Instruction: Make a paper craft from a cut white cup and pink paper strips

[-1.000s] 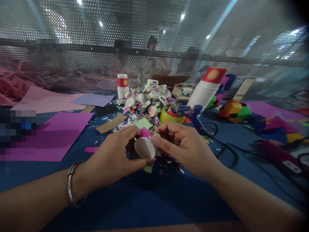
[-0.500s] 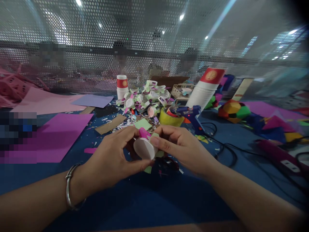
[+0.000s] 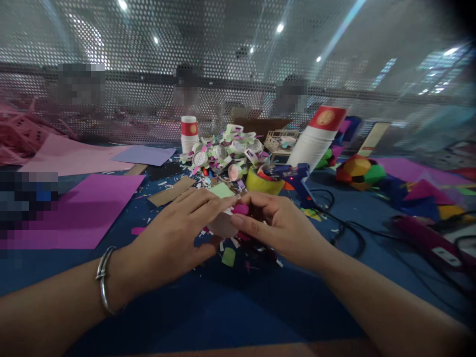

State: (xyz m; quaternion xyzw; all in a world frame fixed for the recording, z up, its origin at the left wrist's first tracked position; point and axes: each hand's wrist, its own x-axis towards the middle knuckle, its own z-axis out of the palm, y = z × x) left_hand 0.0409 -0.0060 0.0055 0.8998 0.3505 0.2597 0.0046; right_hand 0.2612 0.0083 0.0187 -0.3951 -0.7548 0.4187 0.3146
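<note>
A small white paper piece (image 3: 222, 225), like a cup bottom, is held between my hands above the blue table (image 3: 230, 307). My right hand (image 3: 277, 228) pinches its right side, where a magenta tab (image 3: 241, 209) sticks out. My left hand (image 3: 178, 228) reaches over the top with its fingertips on the piece, its thumb lower and away from the fingers. Beneath lie paper scraps and a light green piece (image 3: 228, 256). A light green sheet (image 3: 221, 190) shows just behind my fingers.
Behind is a heap of small white-and-green paper pieces (image 3: 226, 148). A blue glue gun (image 3: 292, 173) rests by a yellow bowl (image 3: 262, 182), its cable running right. Cup stacks (image 3: 189, 134) (image 3: 316, 136) stand behind. A magenta sheet (image 3: 82, 213) lies left, a patchwork ball (image 3: 360, 171) right.
The white piece has turned, and its magenta tab now points right instead of up. My left fingers have moved over its top, and the left thumb has come off its lower edge.
</note>
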